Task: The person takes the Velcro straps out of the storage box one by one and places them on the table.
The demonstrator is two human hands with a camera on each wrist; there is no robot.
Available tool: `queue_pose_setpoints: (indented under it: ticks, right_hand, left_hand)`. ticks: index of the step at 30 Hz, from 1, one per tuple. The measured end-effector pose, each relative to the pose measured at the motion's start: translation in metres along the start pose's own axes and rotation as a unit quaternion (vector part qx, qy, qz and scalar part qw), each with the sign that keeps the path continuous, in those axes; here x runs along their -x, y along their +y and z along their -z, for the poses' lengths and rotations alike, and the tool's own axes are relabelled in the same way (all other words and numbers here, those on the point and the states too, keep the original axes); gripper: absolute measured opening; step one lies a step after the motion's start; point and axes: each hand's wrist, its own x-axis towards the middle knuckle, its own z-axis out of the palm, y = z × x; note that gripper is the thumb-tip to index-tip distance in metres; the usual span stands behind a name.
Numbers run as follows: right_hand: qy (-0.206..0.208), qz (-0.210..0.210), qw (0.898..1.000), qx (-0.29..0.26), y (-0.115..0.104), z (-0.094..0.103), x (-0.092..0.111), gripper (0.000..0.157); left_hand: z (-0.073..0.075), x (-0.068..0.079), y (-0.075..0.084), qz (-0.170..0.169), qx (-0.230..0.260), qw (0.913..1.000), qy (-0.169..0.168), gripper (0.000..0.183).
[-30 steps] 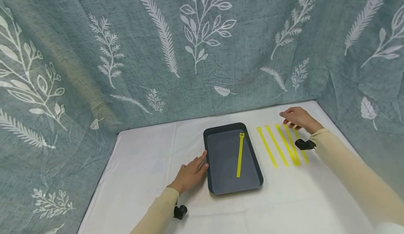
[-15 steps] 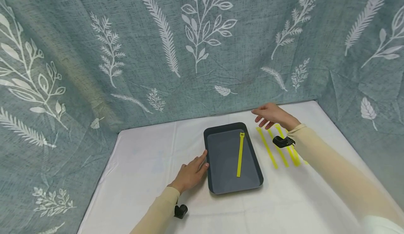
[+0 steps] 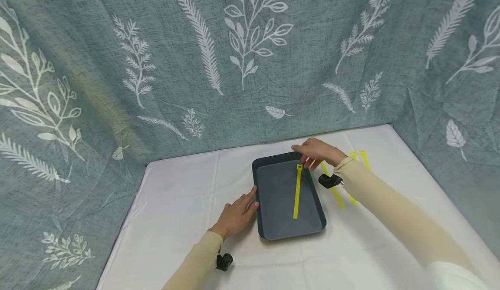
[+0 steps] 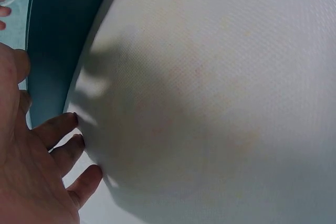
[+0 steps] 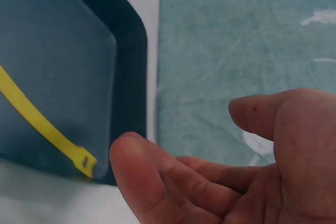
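Note:
A dark grey rectangular tray (image 3: 273,199) lies on the white-covered table, a yellow cable strap (image 3: 297,194) with a slotted head lying lengthwise along its right side. My left hand (image 3: 234,216) rests at the tray's left wall, fingers extended; in the left wrist view its fingers spread beside the tray's outer wall (image 4: 60,40). Over the far right corner hovers my right hand (image 3: 317,151), close to the strap's head. Seen from the right wrist, that hand (image 5: 236,177) holds nothing, its thumb apart from the loosely bent fingers.
Several more yellow straps lie side by side right of the tray, partly hidden under my right forearm; one strap's head (image 3: 363,153) shows beyond the sleeve. A green leaf-patterned cloth (image 3: 242,64) hangs behind and beside the table (image 3: 187,194).
My right hand has moved left, from above the row of straps to the tray's far right corner. The left hand, the tray and the strap in it look unchanged.

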Motion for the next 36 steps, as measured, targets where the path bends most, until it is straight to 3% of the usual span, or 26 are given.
queue_pose_setpoints:
  ticks: [6, 20, 30, 36]
  right_hand:
    - [-0.029, -0.022, 0.999, 0.032, -0.001, -0.019, -0.012, 0.057]
    - [-0.037, -0.061, 0.986, 0.153, -0.001, -0.049, -0.029, 0.039]
    - [-0.007, -0.075, 0.965, 0.252, -0.007, -0.061, -0.035, 0.039]
    - [0.013, -0.057, 0.96, 0.274, -0.009, -0.065, -0.034, 0.018]
  left_hand:
    - [-0.002, 0.0, -0.002, 0.0, 0.001, 1.0, 0.003, 0.059]
    - [-0.003, 0.0, -0.003, 0.0, 0.004, 1.0, 0.003, 0.059]
    - [-0.002, 0.0, -0.001, 0.002, 0.0, 1.0, 0.004, 0.059]
    - [-0.001, -0.002, -0.001, 0.003, -0.003, 1.0, 0.003, 0.059]
